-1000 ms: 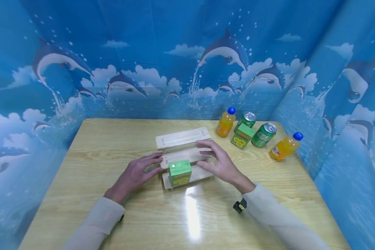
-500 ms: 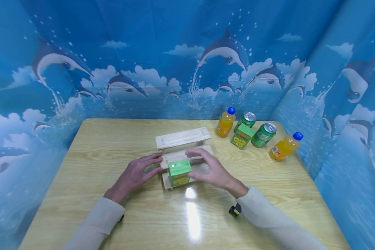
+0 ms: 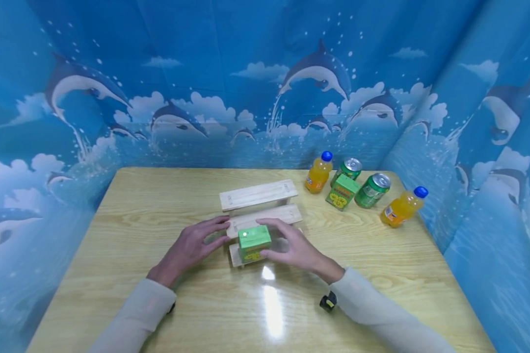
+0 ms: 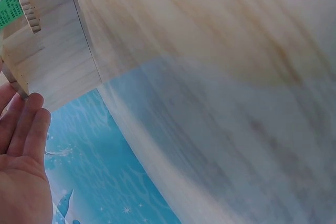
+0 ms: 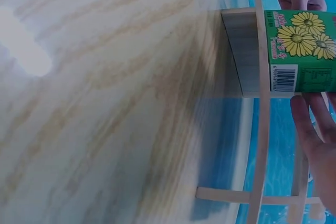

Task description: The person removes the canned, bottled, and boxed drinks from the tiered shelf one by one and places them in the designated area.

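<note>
A green drink carton (image 3: 254, 239) with yellow flowers stands upright on the lowest plank of a three-step wooden stand (image 3: 265, 216). My right hand (image 3: 293, 247) grips the carton from its right side, thumb near the front corner and forefinger behind. In the right wrist view, fingertips (image 5: 300, 106) meet the edge of the carton (image 5: 299, 45), its barcode facing the camera. My left hand (image 3: 194, 244) holds the left end of the middle plank between thumb and fingers. The left wrist view shows the fingers (image 4: 32, 116) against the plank's end; the thumb is hidden there.
At the back right of the wooden table (image 3: 159, 196) stand an orange soda bottle (image 3: 319, 172), two green cans (image 3: 373, 191), a second green carton (image 3: 342, 192) and another orange bottle (image 3: 403, 208). A blue dolphin curtain (image 3: 229, 98) hangs behind and along both sides.
My right hand has moved left from the stand's right side to the carton and closed in around it. The left hand, carton and stand have stayed in place.
</note>
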`<state>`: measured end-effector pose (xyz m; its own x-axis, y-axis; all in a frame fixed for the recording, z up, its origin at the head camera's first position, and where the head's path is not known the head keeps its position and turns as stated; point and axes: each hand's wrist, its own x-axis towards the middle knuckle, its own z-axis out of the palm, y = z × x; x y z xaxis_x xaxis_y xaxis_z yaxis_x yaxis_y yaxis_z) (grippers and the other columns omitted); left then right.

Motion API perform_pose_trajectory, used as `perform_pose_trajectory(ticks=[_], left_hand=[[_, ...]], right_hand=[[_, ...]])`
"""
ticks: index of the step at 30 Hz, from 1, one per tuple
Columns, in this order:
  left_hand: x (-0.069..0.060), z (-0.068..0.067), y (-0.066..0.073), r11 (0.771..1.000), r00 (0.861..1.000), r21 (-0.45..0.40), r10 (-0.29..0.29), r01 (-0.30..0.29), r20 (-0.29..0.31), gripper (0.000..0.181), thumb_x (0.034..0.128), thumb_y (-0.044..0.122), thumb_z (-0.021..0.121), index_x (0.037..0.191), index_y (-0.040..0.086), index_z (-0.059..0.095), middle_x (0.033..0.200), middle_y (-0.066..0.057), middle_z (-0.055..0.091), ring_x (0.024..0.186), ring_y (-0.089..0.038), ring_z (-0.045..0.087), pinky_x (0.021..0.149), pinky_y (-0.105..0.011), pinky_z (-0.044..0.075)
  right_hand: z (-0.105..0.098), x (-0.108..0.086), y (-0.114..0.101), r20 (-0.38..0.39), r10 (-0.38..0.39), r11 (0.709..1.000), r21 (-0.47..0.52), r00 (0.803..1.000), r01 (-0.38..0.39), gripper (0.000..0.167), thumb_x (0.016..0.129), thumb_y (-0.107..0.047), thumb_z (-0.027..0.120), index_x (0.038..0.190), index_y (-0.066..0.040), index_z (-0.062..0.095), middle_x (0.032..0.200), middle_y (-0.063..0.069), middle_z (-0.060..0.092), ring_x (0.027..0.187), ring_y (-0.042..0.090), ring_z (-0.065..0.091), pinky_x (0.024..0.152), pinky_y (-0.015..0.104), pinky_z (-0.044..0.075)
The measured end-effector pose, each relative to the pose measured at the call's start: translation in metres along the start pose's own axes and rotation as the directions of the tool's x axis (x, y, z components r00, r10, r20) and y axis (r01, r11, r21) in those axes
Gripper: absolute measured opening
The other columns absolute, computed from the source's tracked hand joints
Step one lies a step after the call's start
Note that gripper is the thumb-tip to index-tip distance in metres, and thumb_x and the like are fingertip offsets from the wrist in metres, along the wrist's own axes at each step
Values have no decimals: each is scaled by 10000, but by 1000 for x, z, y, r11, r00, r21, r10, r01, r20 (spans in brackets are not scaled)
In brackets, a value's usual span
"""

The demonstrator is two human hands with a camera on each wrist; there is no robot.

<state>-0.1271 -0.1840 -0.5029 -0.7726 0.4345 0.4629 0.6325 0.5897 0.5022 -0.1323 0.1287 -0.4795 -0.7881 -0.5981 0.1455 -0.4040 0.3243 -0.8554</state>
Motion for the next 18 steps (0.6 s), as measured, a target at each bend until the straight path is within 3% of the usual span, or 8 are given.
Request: perform_pose_trajectory(ticks=[6,18], left_hand=[[1,-1,1,1000,1000,2,4,-4,3,449,919,130,878,1337,24,755,1448,-161,717,1236,-366,753,1013,-520,645],[1,0,-1,1000,1000,3,19,-19,-6,445,914,115,880,1332,23,759,1436,-161,724,1228,-365,757,1002,-518,649]], right_hand=[[3,-1,0,18,33,998,50,999,-34,779,943,-216,865,1619,-191,479,1576,109,593,1384,357,627,1176,637,527],[6,0,6,13,25,998,65,1000,-25,769,937,-127,854,1607,-189,481,1541,119,619,1383,352,638,1169,566,555]])
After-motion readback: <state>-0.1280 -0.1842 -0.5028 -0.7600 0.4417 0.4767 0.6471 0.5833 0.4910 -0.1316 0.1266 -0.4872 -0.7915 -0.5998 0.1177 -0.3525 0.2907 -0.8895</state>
